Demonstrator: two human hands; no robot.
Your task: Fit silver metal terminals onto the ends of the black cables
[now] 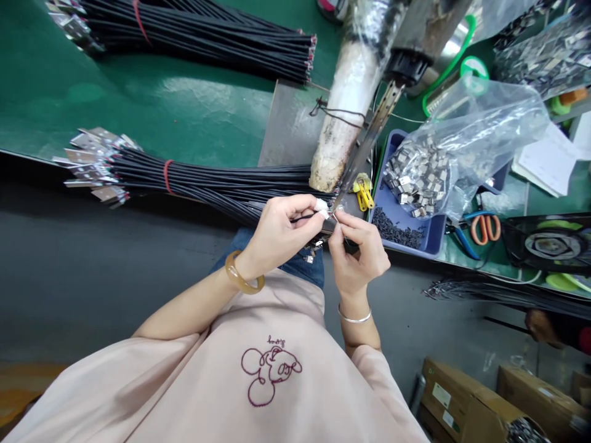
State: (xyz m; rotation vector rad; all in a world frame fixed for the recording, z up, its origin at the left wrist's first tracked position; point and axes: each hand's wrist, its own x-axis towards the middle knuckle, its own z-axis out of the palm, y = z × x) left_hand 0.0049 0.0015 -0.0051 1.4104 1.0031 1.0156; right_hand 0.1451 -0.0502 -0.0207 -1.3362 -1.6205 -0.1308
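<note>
My left hand (290,231) is closed in a pinch on the end of a black cable (302,216); white wrapping covers a fingertip. Close beside it, my right hand (357,249) pinches a small silvery metal piece (335,217) against the cable end, its exact shape too small to tell. Just above the fingertips comes down the tip of a soldering iron (369,138) on a slant. Left of the hands lies a bundle of black cables (207,178) tied with a red band, with metal plugs at its far left end.
A second cable bundle (207,40) lies farther back. A white fume pipe (344,92) hangs beside the iron. At right are a blue tray (431,240) with metal shells and black bits, a yellow clip (363,192), orange-handled pliers (484,227) and a small fan (551,245). Cardboard boxes (455,387) stand below.
</note>
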